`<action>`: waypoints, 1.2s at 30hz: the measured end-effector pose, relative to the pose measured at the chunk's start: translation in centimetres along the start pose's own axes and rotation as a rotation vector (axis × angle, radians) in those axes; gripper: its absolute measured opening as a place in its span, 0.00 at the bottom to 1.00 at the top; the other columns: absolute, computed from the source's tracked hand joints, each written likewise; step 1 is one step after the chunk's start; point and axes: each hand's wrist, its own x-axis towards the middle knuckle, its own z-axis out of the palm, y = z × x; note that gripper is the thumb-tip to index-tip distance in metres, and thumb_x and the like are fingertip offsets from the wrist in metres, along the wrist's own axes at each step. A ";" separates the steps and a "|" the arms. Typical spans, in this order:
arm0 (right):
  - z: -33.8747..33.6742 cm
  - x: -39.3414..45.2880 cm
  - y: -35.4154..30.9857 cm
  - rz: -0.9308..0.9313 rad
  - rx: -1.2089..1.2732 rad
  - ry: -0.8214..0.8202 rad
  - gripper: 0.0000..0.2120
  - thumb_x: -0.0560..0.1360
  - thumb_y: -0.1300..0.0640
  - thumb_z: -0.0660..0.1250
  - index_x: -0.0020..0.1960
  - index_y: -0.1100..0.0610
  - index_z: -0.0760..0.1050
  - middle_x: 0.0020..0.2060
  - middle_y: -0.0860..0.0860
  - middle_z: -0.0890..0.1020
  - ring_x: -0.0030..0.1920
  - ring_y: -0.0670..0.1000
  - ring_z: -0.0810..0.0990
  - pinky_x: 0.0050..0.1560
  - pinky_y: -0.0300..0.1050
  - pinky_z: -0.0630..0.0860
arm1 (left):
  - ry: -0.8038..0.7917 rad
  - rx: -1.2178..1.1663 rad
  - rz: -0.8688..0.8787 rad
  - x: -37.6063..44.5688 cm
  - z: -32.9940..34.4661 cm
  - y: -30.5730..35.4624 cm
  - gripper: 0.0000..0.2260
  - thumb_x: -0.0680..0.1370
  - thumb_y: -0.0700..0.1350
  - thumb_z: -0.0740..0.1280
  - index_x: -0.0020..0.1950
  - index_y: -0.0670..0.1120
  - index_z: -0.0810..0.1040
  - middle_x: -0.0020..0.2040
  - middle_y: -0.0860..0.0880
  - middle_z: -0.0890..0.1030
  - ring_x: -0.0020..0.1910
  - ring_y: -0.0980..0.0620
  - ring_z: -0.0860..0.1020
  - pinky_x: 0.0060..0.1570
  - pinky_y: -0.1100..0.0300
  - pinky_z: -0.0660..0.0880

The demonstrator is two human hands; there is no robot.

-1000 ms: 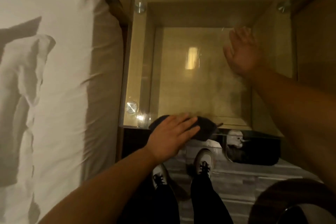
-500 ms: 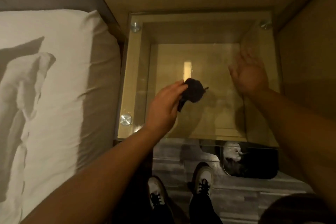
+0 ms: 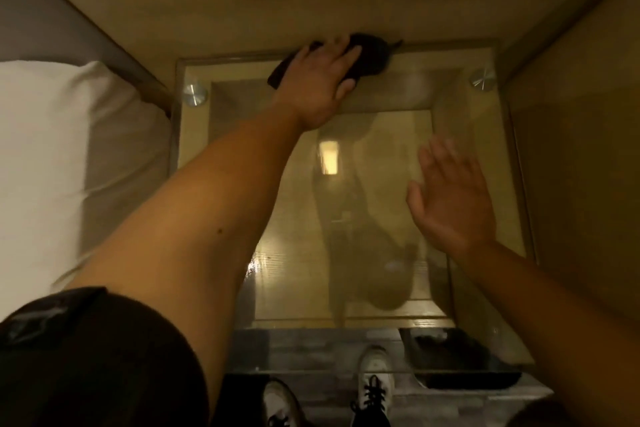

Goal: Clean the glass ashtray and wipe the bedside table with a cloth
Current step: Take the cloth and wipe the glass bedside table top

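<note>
Two risks stand out to me from this spot. My left hand (image 3: 320,80) lies flat, fingers spread, pressing the dark cloth (image 3: 367,54) onto the far edge of the bedside table (image 3: 485,156), right where the glass top meets the wall. If I push on, I judge the cloth could slide off the back edge and bunch against the wall, leaving that strip unwiped. My right hand (image 3: 450,198) is open and empty, palm down over the right side of the glass; I cannot tell whether it touches. If it lands, I expect fresh fingerprints on the glass. Leaning this far forward also puts my weight toward a glass sheet resting on metal studs (image 3: 195,94), so a heavy press could shift it. No ashtray shows on the tabletop.
</note>
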 end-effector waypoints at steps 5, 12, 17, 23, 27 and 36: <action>-0.3 0.0 -0.2 -0.013 0.021 0.005 0.27 0.78 0.46 0.50 0.74 0.58 0.63 0.75 0.56 0.64 0.76 0.55 0.57 0.73 0.57 0.55 | 0.019 0.005 0.066 -1.4 0.0 0.6 0.22 0.82 0.51 0.54 0.76 0.48 0.61 0.76 0.44 0.62 0.74 0.43 0.59 0.70 0.47 0.55; -1.1 0.1 -0.4 -0.011 0.113 0.022 0.25 0.78 0.53 0.52 0.73 0.60 0.65 0.74 0.58 0.64 0.75 0.56 0.59 0.73 0.58 0.55 | 0.042 -0.129 0.170 -17.5 3.1 9.1 0.20 0.78 0.48 0.64 0.70 0.49 0.72 0.71 0.47 0.71 0.71 0.44 0.67 0.66 0.46 0.61; -1.6 -0.1 -0.2 -0.017 0.161 -0.006 0.26 0.78 0.52 0.50 0.73 0.61 0.64 0.74 0.59 0.64 0.75 0.57 0.59 0.74 0.57 0.54 | -0.028 -0.194 0.185 -29.6 5.7 14.6 0.21 0.77 0.47 0.64 0.71 0.52 0.70 0.71 0.49 0.71 0.71 0.46 0.66 0.67 0.47 0.60; -2.6 -0.7 0.0 -0.020 0.204 -0.060 0.26 0.80 0.50 0.49 0.76 0.60 0.60 0.76 0.59 0.61 0.76 0.56 0.55 0.75 0.54 0.51 | 0.039 -0.233 0.123 -33.3 5.7 17.4 0.21 0.71 0.38 0.69 0.64 0.49 0.77 0.63 0.48 0.78 0.60 0.45 0.75 0.52 0.50 0.71; -3.2 -2.0 2.0 0.029 0.191 -0.026 0.27 0.79 0.50 0.50 0.75 0.62 0.62 0.74 0.62 0.63 0.75 0.60 0.58 0.74 0.57 0.54 | 0.000 -0.309 0.138 -34.5 4.2 17.9 0.18 0.74 0.39 0.65 0.63 0.44 0.78 0.58 0.44 0.80 0.51 0.43 0.78 0.47 0.52 0.73; -2.7 -2.8 3.3 0.065 0.027 -0.104 0.29 0.79 0.48 0.46 0.76 0.60 0.58 0.76 0.59 0.59 0.77 0.57 0.54 0.75 0.55 0.48 | 0.256 -0.512 -0.130 -18.5 -3.3 12.9 0.16 0.78 0.39 0.65 0.66 0.40 0.74 0.58 0.41 0.79 0.56 0.44 0.76 0.57 0.61 0.67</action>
